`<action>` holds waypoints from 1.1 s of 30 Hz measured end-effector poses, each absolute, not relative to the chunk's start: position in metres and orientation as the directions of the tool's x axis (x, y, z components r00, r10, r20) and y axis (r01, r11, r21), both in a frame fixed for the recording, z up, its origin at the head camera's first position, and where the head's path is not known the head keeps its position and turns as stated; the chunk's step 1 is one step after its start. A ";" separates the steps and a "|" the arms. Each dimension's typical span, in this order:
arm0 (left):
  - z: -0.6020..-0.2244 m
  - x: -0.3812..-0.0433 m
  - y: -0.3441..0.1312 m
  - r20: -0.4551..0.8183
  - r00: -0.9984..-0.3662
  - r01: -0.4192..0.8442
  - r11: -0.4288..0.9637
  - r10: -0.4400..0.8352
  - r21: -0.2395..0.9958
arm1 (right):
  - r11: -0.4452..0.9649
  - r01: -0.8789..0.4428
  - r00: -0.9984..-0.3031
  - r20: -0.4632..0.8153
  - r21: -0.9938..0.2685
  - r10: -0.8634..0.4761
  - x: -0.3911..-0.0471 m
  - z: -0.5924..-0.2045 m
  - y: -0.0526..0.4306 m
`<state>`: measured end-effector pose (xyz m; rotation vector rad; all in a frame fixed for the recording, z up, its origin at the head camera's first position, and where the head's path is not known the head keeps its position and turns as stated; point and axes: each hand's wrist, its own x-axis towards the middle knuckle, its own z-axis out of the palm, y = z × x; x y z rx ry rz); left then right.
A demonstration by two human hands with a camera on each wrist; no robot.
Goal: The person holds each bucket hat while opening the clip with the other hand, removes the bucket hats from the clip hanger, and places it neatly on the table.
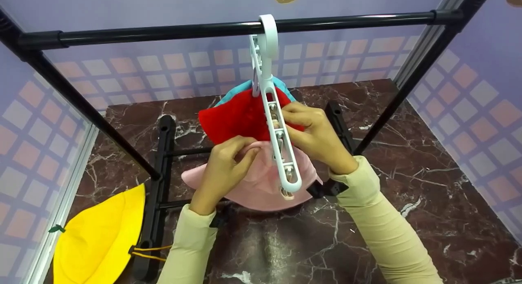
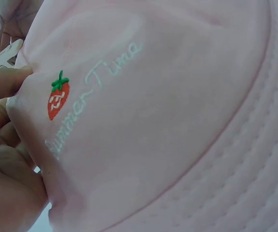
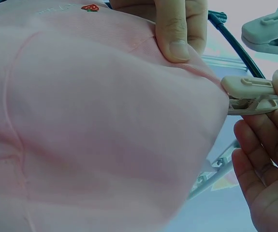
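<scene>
A pink bucket hat (image 1: 248, 194) hangs below a white clip hanger (image 1: 265, 72). In the left wrist view, its fabric (image 2: 153, 121) bears a strawberry and stitched lettering. My left hand (image 1: 226, 166) pinches the top of the hat's crown between thumb and fingers. Beside the hanger, my right hand (image 1: 316, 133) squeezes the tail of a beige clothes clip (image 3: 249, 88) between thumb and fingers. The clip's front end meets the crown's edge in the right wrist view; whether it grips the fabric I cannot tell. Behind sit a red hat (image 1: 228, 117) and a light-blue hat (image 1: 236, 91).
The hanger hooks over a black rail (image 1: 163, 32) of a floor-standing rack. A yellow hat (image 1: 98, 231) with a drawstring lies at the left by the rack's foot (image 1: 153, 219). More clips line the hanger's arm. Tiled-pattern walls stand around the dark marbled surface (image 1: 408, 161).
</scene>
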<state>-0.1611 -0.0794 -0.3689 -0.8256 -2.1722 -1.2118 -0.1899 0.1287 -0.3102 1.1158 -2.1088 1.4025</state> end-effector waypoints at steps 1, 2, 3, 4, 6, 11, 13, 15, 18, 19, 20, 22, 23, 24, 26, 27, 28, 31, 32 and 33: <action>-0.369 -0.161 -0.080 0.686 -0.680 0.719 0.418 0.258 0.555 | 0.191 -0.777 -0.619 0.672 -0.599 -0.407 -0.190 -0.310 0.129; -0.369 -0.161 -0.080 0.689 -0.677 0.720 0.423 0.258 0.550 | 0.192 -0.776 -0.621 0.671 -0.601 -0.406 -0.190 -0.310 0.129; -0.369 -0.161 -0.080 0.690 -0.676 0.721 0.426 0.258 0.546 | 0.194 -0.775 -0.622 0.670 -0.602 -0.405 -0.190 -0.310 0.129; -0.369 -0.161 -0.081 0.692 -0.674 0.722 0.426 0.258 0.545 | 0.196 -0.774 -0.623 0.669 -0.603 -0.404 -0.189 -0.310 0.129; -0.370 -0.161 -0.081 0.693 -0.673 0.724 0.423 0.259 0.545 | 0.197 -0.772 -0.626 0.668 -0.604 -0.402 -0.189 -0.309 0.129; -0.371 -0.159 -0.083 0.695 -0.671 0.727 0.415 0.259 0.547 | 0.192 -0.771 -0.626 0.669 -0.607 -0.401 -0.190 -0.310 0.128; -0.372 -0.159 -0.084 0.696 -0.670 0.727 0.416 0.256 0.547 | 0.191 -0.770 -0.627 0.667 -0.609 -0.402 -0.190 -0.310 0.128; -0.373 -0.159 -0.085 0.698 -0.670 0.727 0.416 0.253 0.546 | 0.189 -0.767 -0.629 0.662 -0.613 -0.407 -0.190 -0.311 0.129; -0.373 -0.158 -0.086 0.701 -0.668 0.727 0.415 0.248 0.546 | 0.186 -0.764 -0.631 0.655 -0.617 -0.416 -0.189 -0.311 0.129; -0.373 -0.157 -0.086 0.701 -0.669 0.727 0.414 0.247 0.547 | 0.187 -0.764 -0.630 0.652 -0.617 -0.421 -0.189 -0.311 0.129; -0.373 -0.157 -0.086 0.699 -0.671 0.726 0.411 0.248 0.551 | 0.186 -0.765 -0.628 0.650 -0.617 -0.427 -0.189 -0.312 0.130; -0.374 -0.155 -0.087 0.693 -0.676 0.723 0.403 0.248 0.561 | 0.186 -0.767 -0.625 0.646 -0.615 -0.438 -0.189 -0.312 0.130; -0.374 -0.155 -0.087 0.689 -0.681 0.720 0.398 0.248 0.568 | 0.187 -0.768 -0.622 0.645 -0.612 -0.443 -0.189 -0.312 0.130; -0.375 -0.154 -0.088 0.686 -0.684 0.718 0.393 0.247 0.574 | 0.187 -0.769 -0.620 0.644 -0.611 -0.447 -0.189 -0.313 0.130; -0.376 -0.153 -0.088 0.679 -0.692 0.713 0.385 0.247 0.586 | 0.184 -0.772 -0.616 0.644 -0.609 -0.454 -0.189 -0.314 0.130; -0.376 -0.153 -0.089 0.677 -0.694 0.711 0.384 0.245 0.589 | 0.183 -0.773 -0.614 0.645 -0.607 -0.456 -0.189 -0.314 0.130; -0.376 -0.153 -0.089 0.678 -0.694 0.710 0.389 0.245 0.587 | 0.182 -0.774 -0.612 0.645 -0.606 -0.457 -0.189 -0.314 0.131; -0.377 -0.152 -0.091 0.681 -0.690 0.711 0.404 0.244 0.576 | 0.165 -0.768 -0.615 0.641 -0.618 -0.460 -0.188 -0.315 0.130; -0.376 -0.151 -0.091 0.684 -0.688 0.712 0.408 0.243 0.572 | 0.159 -0.765 -0.617 0.638 -0.624 -0.460 -0.188 -0.315 0.130; -0.377 -0.151 -0.092 0.687 -0.685 0.713 0.414 0.242 0.565 | 0.150 -0.760 -0.620 0.635 -0.633 -0.461 -0.187 -0.315 0.130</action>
